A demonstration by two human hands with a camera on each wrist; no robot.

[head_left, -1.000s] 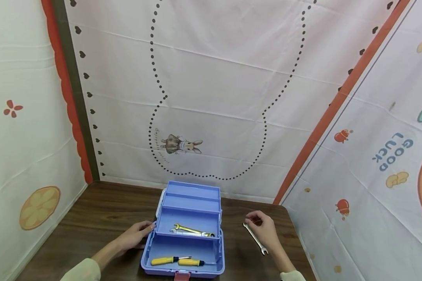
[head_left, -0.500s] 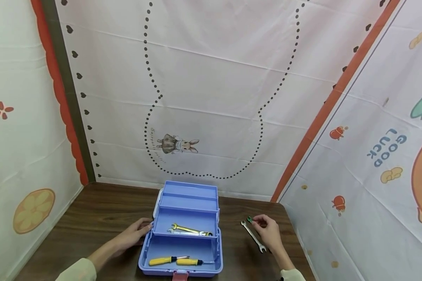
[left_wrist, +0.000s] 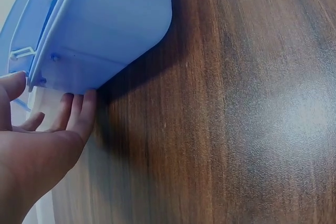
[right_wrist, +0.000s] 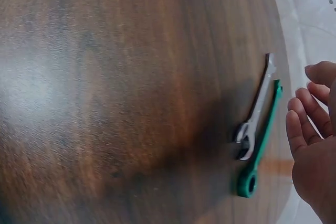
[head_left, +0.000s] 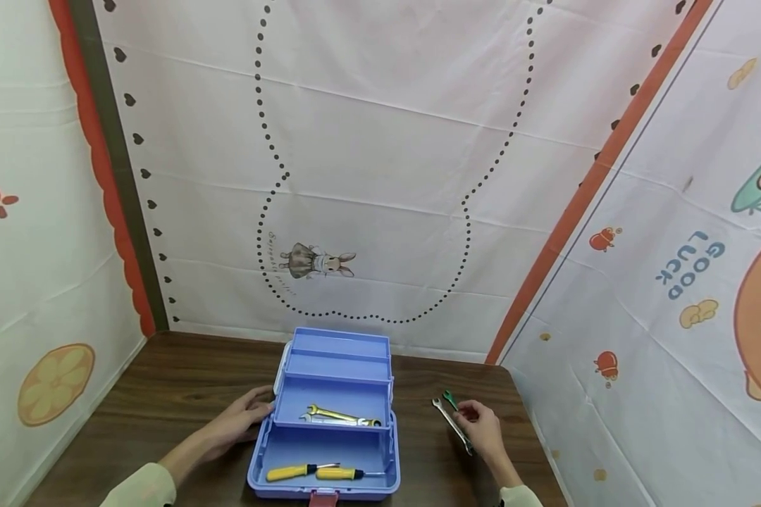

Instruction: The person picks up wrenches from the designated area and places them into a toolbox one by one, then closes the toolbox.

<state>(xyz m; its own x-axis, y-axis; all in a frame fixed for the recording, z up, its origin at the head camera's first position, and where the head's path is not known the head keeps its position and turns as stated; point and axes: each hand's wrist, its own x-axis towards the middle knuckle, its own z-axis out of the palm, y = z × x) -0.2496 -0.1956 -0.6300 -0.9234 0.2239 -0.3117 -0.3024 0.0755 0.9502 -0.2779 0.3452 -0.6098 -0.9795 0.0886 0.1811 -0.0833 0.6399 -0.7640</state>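
Observation:
A blue toolbox (head_left: pixel 323 445) stands with its stepped upper tray raised. My left hand (head_left: pixel 239 417) rests against its left side; in the left wrist view the fingertips (left_wrist: pixel 88 98) touch the lower rear corner and the thumb is by the tray's hinge. To the right of the box, a silver open-end wrench (head_left: pixel 452 424) and a green wrench (right_wrist: pixel 265 135) lie side by side on the table. My right hand (head_left: pixel 484 428) hovers just right of them, fingers loosely bent; the right wrist view shows a gap between hand and wrenches.
In the raised tray lie a gold wrench (head_left: pixel 336 414) and a silver wrench (head_left: pixel 339 421). Two yellow-handled screwdrivers (head_left: pixel 292 472) lie in the bottom compartment. The box's red latch (head_left: pixel 324 498) hangs at the front. Printed cloth walls (head_left: pixel 380 176) enclose the brown wooden table (head_left: pixel 215 366).
The green wrench, hidden at first under my right hand, has come into view beside the silver one. My right hand has drawn slightly back towards me. The left hand stays at the toolbox.

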